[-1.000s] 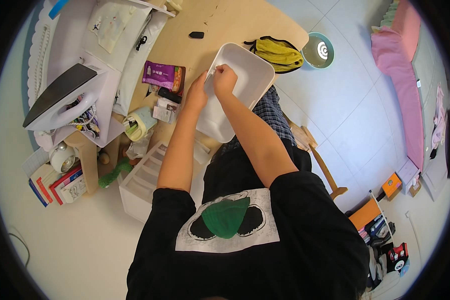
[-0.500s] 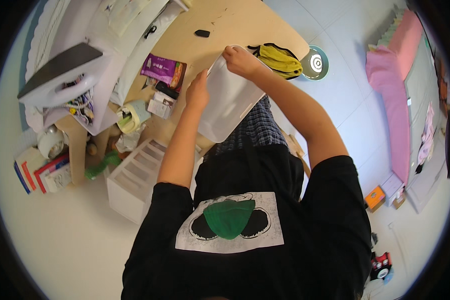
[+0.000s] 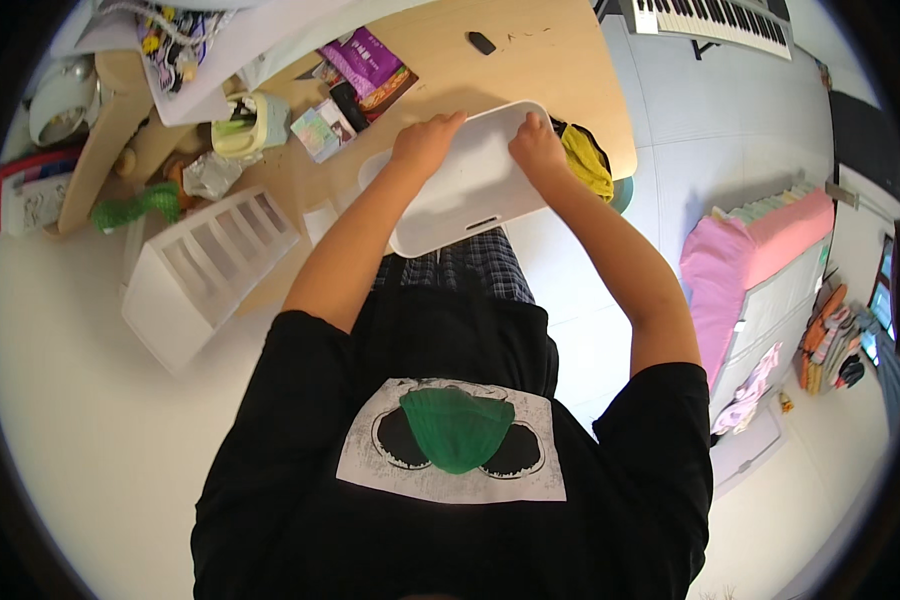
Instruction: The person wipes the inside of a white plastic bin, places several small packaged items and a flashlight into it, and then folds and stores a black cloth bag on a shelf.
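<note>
A white, shallow plastic bin (image 3: 460, 190) with rounded corners is tilted in front of me, its inside facing up toward me. A small slot shows in its near wall. My left hand (image 3: 425, 145) is closed on the bin's far left rim, fingers pointing along the edge. At the bin's right end, my right hand (image 3: 538, 150) lies across the wall with its fingers curled in; the exact grip is partly hidden. Beside that hand sits a yellow mesh bag (image 3: 588, 162) with black trim, partly covered. The bin hangs over the near edge of the wooden table (image 3: 560, 60).
On the table lie a purple packet (image 3: 365, 60), a small card box (image 3: 320, 130) and a black object (image 3: 481, 42). A white slotted rack (image 3: 210, 270) stands at the left, near a pale yellow container (image 3: 250, 125). A keyboard (image 3: 720, 22) and bed (image 3: 760, 270) are farther right.
The bin has turned from steeply slanted to a flatter tilt, showing its inside. My right hand has shifted from the far rim to the right end. The view has swung right, revealing the keyboard.
</note>
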The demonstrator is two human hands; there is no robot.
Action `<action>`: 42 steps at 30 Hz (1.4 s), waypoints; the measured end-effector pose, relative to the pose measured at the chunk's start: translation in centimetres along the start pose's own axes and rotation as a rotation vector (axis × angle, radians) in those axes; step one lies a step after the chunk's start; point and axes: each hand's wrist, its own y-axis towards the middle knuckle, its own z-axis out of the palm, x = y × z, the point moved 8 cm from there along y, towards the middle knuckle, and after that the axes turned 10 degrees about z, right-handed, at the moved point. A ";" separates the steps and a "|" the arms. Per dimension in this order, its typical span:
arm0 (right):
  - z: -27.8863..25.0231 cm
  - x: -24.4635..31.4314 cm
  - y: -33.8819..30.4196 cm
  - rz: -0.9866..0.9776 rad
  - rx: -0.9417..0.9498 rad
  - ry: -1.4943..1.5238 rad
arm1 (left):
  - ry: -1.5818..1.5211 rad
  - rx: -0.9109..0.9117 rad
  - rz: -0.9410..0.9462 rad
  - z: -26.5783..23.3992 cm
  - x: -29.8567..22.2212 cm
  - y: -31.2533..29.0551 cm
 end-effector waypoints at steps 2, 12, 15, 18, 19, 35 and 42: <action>-1.5 -0.1 -0.1 -0.045 -0.107 -0.041 | -0.023 0.054 -0.033 0.8 1.1 -0.2; 3.3 2.3 -6.4 -0.167 0.297 -0.062 | -0.008 0.013 0.028 1.2 0.7 0.1; 2.2 0.8 -7.4 0.026 0.274 0.220 | -0.013 0.052 0.027 1.2 0.9 0.3; -0.8 0.1 -8.2 0.061 0.423 0.743 | 0.024 -0.012 0.072 2.3 1.5 -0.2; -1.1 -0.1 -9.0 0.062 0.412 0.743 | 0.046 -0.118 0.118 2.1 1.6 -0.3; -2.4 -7.7 -7.7 0.626 -0.370 1.354 | -0.256 -0.650 -0.340 1.1 6.5 -19.6; -5.7 -3.5 3.7 0.364 -0.388 1.105 | -0.367 -0.766 -0.591 3.6 7.9 -21.0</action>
